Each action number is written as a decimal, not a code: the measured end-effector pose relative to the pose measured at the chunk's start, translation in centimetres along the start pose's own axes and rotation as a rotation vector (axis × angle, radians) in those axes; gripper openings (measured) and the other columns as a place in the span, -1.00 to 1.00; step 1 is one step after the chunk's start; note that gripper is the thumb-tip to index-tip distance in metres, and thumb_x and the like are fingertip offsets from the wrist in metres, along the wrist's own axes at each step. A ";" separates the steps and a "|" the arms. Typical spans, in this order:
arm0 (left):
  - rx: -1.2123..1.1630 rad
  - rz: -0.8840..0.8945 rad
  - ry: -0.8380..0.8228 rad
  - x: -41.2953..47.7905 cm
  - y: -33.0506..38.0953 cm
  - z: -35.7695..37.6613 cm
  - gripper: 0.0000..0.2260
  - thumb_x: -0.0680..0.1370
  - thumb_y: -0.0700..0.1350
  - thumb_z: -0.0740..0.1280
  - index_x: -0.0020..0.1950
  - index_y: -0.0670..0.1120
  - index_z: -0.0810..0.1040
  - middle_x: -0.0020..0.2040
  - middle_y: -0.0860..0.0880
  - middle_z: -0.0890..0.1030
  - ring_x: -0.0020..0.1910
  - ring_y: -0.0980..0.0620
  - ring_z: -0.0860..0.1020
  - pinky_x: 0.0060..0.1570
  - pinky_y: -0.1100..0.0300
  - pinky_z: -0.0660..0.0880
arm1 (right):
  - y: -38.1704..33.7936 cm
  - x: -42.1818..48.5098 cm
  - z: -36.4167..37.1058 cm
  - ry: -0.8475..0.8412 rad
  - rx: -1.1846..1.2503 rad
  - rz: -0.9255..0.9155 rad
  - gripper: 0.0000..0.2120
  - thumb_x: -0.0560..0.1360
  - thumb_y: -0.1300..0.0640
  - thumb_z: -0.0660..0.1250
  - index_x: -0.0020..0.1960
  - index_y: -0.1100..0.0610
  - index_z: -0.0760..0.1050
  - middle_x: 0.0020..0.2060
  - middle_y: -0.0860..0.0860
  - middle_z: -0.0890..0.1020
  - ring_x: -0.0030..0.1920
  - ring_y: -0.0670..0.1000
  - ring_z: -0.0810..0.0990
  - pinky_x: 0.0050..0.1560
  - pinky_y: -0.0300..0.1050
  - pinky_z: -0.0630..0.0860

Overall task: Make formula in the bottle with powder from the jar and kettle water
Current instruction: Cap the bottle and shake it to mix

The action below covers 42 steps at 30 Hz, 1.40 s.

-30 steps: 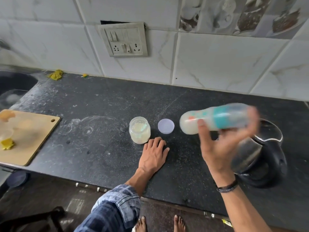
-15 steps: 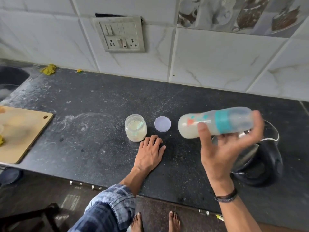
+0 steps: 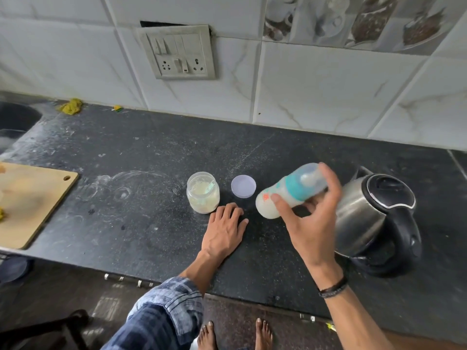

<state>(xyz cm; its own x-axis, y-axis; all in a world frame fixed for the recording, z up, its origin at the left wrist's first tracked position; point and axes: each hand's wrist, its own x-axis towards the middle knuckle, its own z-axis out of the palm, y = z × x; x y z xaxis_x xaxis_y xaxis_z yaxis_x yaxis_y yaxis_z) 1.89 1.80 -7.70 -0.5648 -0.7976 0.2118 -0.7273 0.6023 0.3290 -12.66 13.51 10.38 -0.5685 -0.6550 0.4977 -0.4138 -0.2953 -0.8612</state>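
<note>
Dark counter (image 3: 131,223): open jar (image 3: 213,186) w/ powder (image 3: 203,206); R hand (image 3: 311,224) grips milky bottle (image 3: 289,191).

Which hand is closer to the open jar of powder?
Left. The left hand rests flat on the counter just beside the jar; the right hand holds the bottle farther right, beyond the lid.

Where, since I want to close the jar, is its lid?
In the head view, the lid lies on the counter, between the jar to its left and the bottle to its right.
</note>
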 end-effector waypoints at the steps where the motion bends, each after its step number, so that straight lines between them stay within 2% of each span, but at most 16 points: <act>1: 0.002 -0.002 -0.003 0.0 0.0 0.0 -0.73 0.70 0.14 0.17 0.24 0.00 0.47 0.26 0.03 0.48 0.13 -0.04 0.44 0.13 0.01 0.43 | -0.3 0.0 -0.2 0.065 0.023 -0.093 -0.17 0.49 0.02 0.60 0.54 -0.12 0.13 0.44 -0.14 0.43 0.36 0.00 0.58 0.25 0.09 0.66; 3: 0.013 -0.005 -0.002 0.0 0.0 -0.1 -0.73 0.70 0.14 0.16 0.24 0.00 0.47 0.25 0.03 0.48 0.12 -0.04 0.45 0.13 0.01 0.43 | -0.9 0.3 -0.5 0.184 0.047 -0.301 -0.17 0.54 0.02 0.56 0.57 -0.01 0.07 0.51 -0.16 0.32 0.44 0.02 0.49 0.29 -0.04 0.63; 5: 0.013 -0.003 -0.004 0.0 0.0 -0.1 -0.73 0.70 0.14 0.16 0.24 0.00 0.48 0.25 0.03 0.48 0.12 -0.04 0.44 0.13 0.01 0.42 | -0.4 0.8 -0.6 0.218 0.002 -0.382 -0.18 0.55 0.00 0.54 0.57 0.06 0.07 0.51 -0.09 0.28 0.45 0.02 0.45 0.29 -0.05 0.63; 6: 0.013 -0.003 -0.006 0.0 0.0 -0.1 -0.73 0.70 0.14 0.16 0.24 -0.01 0.48 0.25 0.03 0.48 0.12 -0.04 0.44 0.13 0.02 0.42 | -0.2 1.1 -0.5 0.185 -0.013 -0.303 -0.18 0.53 -0.02 0.55 0.57 0.04 0.08 0.47 -0.08 0.32 0.42 0.01 0.49 0.27 0.03 0.65; 9: -0.001 -0.005 -0.002 0.0 0.0 -0.1 -0.72 0.70 0.14 0.17 0.24 -0.01 0.48 0.25 0.03 0.48 0.13 -0.04 0.44 0.15 0.02 0.41 | -0.2 1.0 0.0 -0.009 0.003 0.030 -0.16 0.45 0.03 0.62 0.52 -0.19 0.18 0.34 -0.29 0.49 0.23 -0.03 0.66 0.15 0.22 0.67; 12: 0.012 -0.002 -0.004 0.0 0.0 -0.1 -0.71 0.70 0.15 0.15 0.25 0.00 0.48 0.26 0.03 0.48 0.13 -0.04 0.44 0.15 0.02 0.42 | -1.2 0.9 0.6 0.126 0.087 -0.147 -0.15 0.49 0.04 0.60 0.56 -0.23 0.14 0.46 -0.04 0.39 0.32 0.07 0.60 0.15 0.08 0.69; 14: 0.009 -0.003 -0.007 0.0 0.0 -0.1 -0.71 0.70 0.15 0.14 0.25 0.00 0.47 0.26 0.03 0.48 0.14 -0.04 0.44 0.15 0.02 0.42 | -0.9 0.9 1.0 0.143 0.076 -0.250 -0.17 0.51 0.04 0.58 0.57 -0.13 0.13 0.49 -0.06 0.33 0.38 0.04 0.56 0.17 0.07 0.69; 18: 0.010 0.006 0.001 0.0 0.0 0.0 -0.68 0.69 0.14 0.16 0.29 -0.02 0.48 0.29 0.00 0.49 0.15 -0.07 0.46 0.16 0.00 0.43 | 0.0 0.8 0.9 -0.098 0.000 0.027 -0.17 0.46 0.08 0.63 0.52 -0.14 0.18 0.32 -0.34 0.50 0.23 -0.04 0.67 0.11 0.21 0.70; 21: 0.005 -0.001 0.001 0.0 -0.1 0.1 -0.70 0.69 0.16 0.13 0.25 0.00 0.47 0.28 0.02 0.48 0.14 -0.05 0.45 0.15 0.00 0.43 | -0.9 1.0 0.5 0.037 0.140 -0.106 -0.16 0.49 0.06 0.61 0.54 -0.22 0.15 0.44 -0.17 0.42 0.34 0.08 0.61 0.16 0.16 0.70; 23: 0.002 -0.001 0.004 0.0 -0.1 0.1 -0.70 0.69 0.16 0.13 0.24 0.00 0.47 0.27 0.02 0.48 0.14 -0.05 0.45 0.14 0.00 0.44 | -0.9 1.3 0.6 0.129 0.167 -0.230 -0.16 0.53 0.06 0.58 0.57 -0.15 0.09 0.49 -0.19 0.37 0.38 0.12 0.57 0.18 0.12 0.69; 25: 0.007 0.000 -0.001 0.0 -0.2 0.2 -0.70 0.69 0.17 0.12 0.24 0.00 0.46 0.28 0.02 0.48 0.14 -0.05 0.44 0.15 0.00 0.43 | -0.4 1.5 1.0 0.111 0.130 -0.139 -0.17 0.51 0.05 0.59 0.56 -0.05 0.10 0.44 -0.16 0.41 0.34 0.10 0.60 0.19 0.19 0.68; 28: 0.002 0.006 -0.001 0.0 -0.3 0.4 -0.69 0.69 0.18 0.11 0.25 0.01 0.46 0.28 0.03 0.47 0.14 -0.04 0.44 0.15 0.01 0.43 | -0.2 1.4 1.1 0.016 0.075 0.010 -0.16 0.47 0.12 0.63 0.52 -0.12 0.15 0.38 -0.08 0.47 0.28 0.10 0.64 0.17 0.28 0.67; 32: 0.002 0.000 0.007 0.1 -0.2 0.4 -0.70 0.69 0.17 0.12 0.24 0.01 0.46 0.26 0.03 0.47 0.12 -0.04 0.44 0.13 0.00 0.43 | -1.0 1.5 1.2 0.192 0.148 -0.281 -0.15 0.53 0.06 0.58 0.57 -0.15 0.09 0.51 -0.14 0.33 0.41 0.16 0.53 0.20 0.16 0.68; 37: 0.015 0.012 0.005 0.0 -0.2 0.4 -0.69 0.69 0.17 0.12 0.24 0.00 0.46 0.27 0.02 0.48 0.12 -0.06 0.45 0.13 0.00 0.43 | -0.6 0.9 1.4 -0.028 0.072 -0.030 -0.16 0.46 0.10 0.63 0.51 -0.12 0.16 0.38 -0.22 0.46 0.28 0.01 0.64 0.14 0.25 0.67; 39: 0.016 0.006 0.013 0.0 -0.2 0.4 -0.71 0.69 0.16 0.13 0.23 0.01 0.46 0.26 0.02 0.48 0.11 -0.05 0.45 0.12 0.01 0.44 | -1.6 1.3 1.3 0.094 0.153 -0.157 -0.16 0.48 0.12 0.61 0.53 -0.07 0.13 0.46 -0.11 0.38 0.35 0.08 0.59 0.17 0.20 0.68; 42: 0.007 0.003 0.020 0.0 -0.2 0.3 -0.73 0.69 0.15 0.16 0.22 0.00 0.47 0.25 0.03 0.48 0.10 -0.05 0.45 0.11 0.00 0.44 | -2.0 2.5 1.2 0.192 0.158 -0.379 -0.18 0.54 0.09 0.56 0.56 0.06 0.06 0.51 -0.25 0.31 0.43 0.05 0.51 0.18 0.08 0.69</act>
<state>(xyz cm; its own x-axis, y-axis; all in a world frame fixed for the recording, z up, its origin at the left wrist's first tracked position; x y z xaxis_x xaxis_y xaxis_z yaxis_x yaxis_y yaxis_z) 1.92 1.73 -7.99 -0.5591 -0.7963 0.2310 -0.7284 0.6048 0.3218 -12.41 11.68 13.22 -0.5254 -0.3439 0.7783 -0.5131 -0.6017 -0.6122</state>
